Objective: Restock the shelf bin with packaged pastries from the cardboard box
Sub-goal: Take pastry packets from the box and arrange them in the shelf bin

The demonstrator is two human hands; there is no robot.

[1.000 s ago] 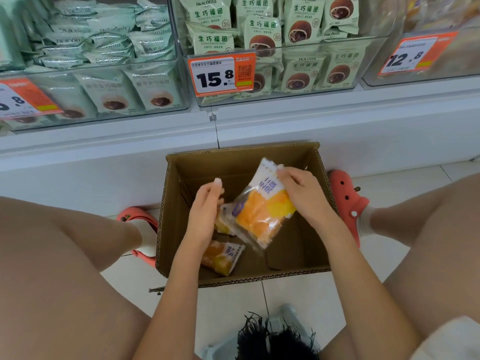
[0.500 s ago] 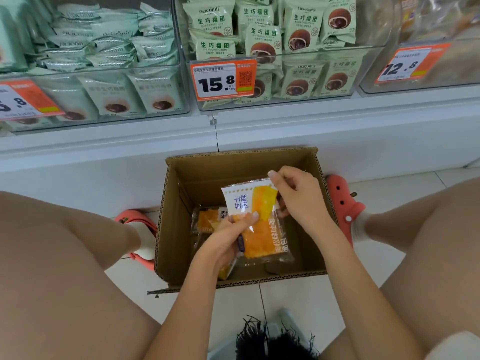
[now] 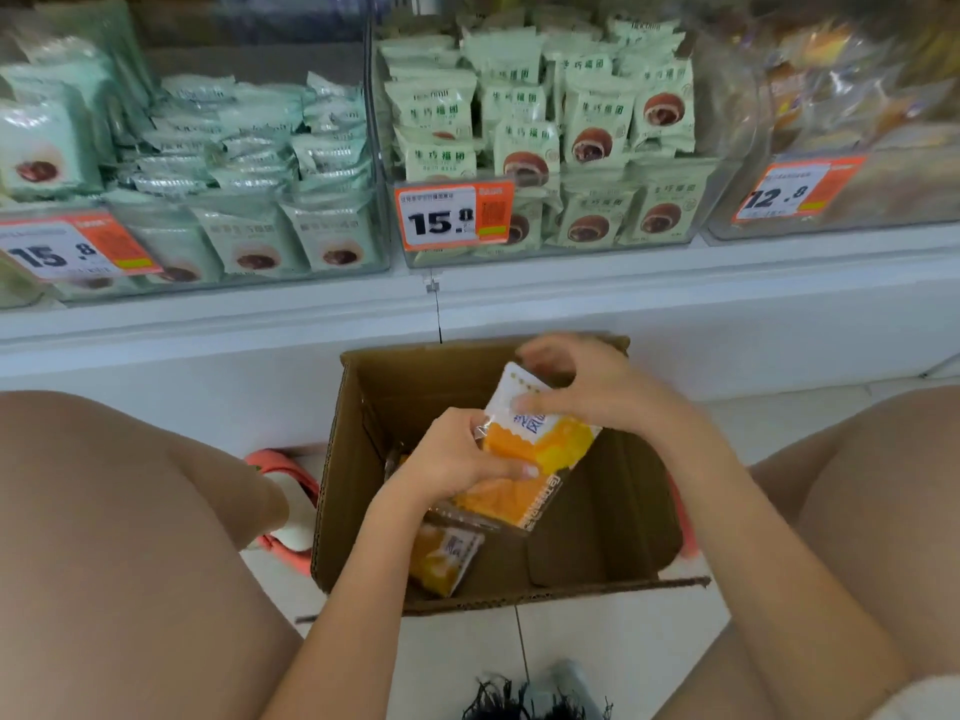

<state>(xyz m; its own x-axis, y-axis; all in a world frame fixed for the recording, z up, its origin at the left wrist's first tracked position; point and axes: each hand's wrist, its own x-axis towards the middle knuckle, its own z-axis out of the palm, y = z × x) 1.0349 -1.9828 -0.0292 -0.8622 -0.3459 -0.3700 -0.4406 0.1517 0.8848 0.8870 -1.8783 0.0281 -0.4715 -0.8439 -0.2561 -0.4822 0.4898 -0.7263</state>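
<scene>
Hands meet over an open cardboard box (image 3: 358, 459) that sits on the tiled floor between the person's bare knees. The left hand (image 3: 457, 459) grips the lower left side of a packaged pastry (image 3: 540, 459), its fingers (image 3: 511, 469) curled across the front of the clear wrapper. The right hand (image 3: 587, 387) pinches the white top end of the same packet, fingers bent around the sealed edge. The packet is clear plastic with a white printed panel and orange-yellow cake showing inside; it is tilted, top end toward the shelf, and held above the inside of the box.

A second packet (image 3: 441, 558) of the same kind lies at the bottom of the box, near the front left corner, partly hidden under the left wrist. More packets may lie behind the left hand, but this cannot be made out.

Beyond the box runs a white shelf (image 3: 675, 293) carrying clear plastic bins. The middle bin (image 3: 717, 200) is packed with pale green packets picturing a brown round pastry and bears an orange and white price tag (image 3: 452, 215) reading 15.8. The left bin (image 3: 379, 210) holds similar mint-green packets with another 15.8 tag (image 3: 67, 249). The right bin (image 3: 852, 220), blurred, holds clear-wrapped goods and a tag (image 3: 795, 192) reading 12.8.

A coral-pink shoe (image 3: 280, 470) shows left of the box.
</scene>
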